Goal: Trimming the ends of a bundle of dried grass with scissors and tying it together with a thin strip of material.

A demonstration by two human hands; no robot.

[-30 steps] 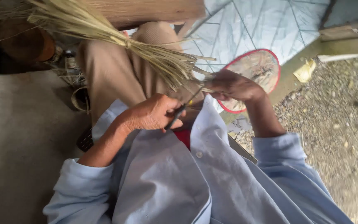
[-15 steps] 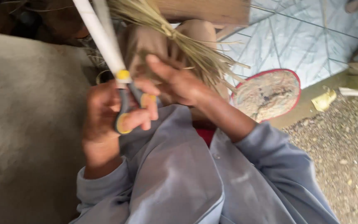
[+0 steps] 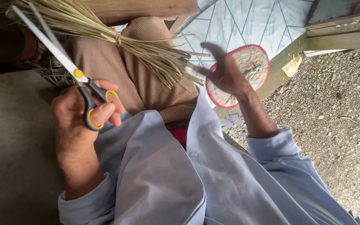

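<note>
Head view, looking down over a pale blue shirt (image 3: 196, 183) and a tan-trousered knee (image 3: 117, 71); behind them lie a patterned tile floor (image 3: 246, 25), a gravel strip (image 3: 338, 108) to one side, and a round red-rimmed mat (image 3: 246, 75) at the tile's edge; across the knee rests a bundle of dry straw-coloured stalks (image 3: 138, 50), bound with a tie at its waist and fanning out toward the mat; it looks light, stiff along each stalk yet brittle and prone to shed, so the bound waist seems the soundest place to grip, since the splayed ends would bend or snap; the right hand (image 3: 226, 75) hovers open with fingers spread, just beside the fanned tips, holding nothing, though whether it brushes a stalk I cannot tell; the left hand (image 3: 80, 116) is clamped on a pair of scissors (image 3: 67, 66) with black and yellow handles, fingers through the loops, the pale blades parted and pointing up toward the bundle's far end; the hands stand well apart.
</note>
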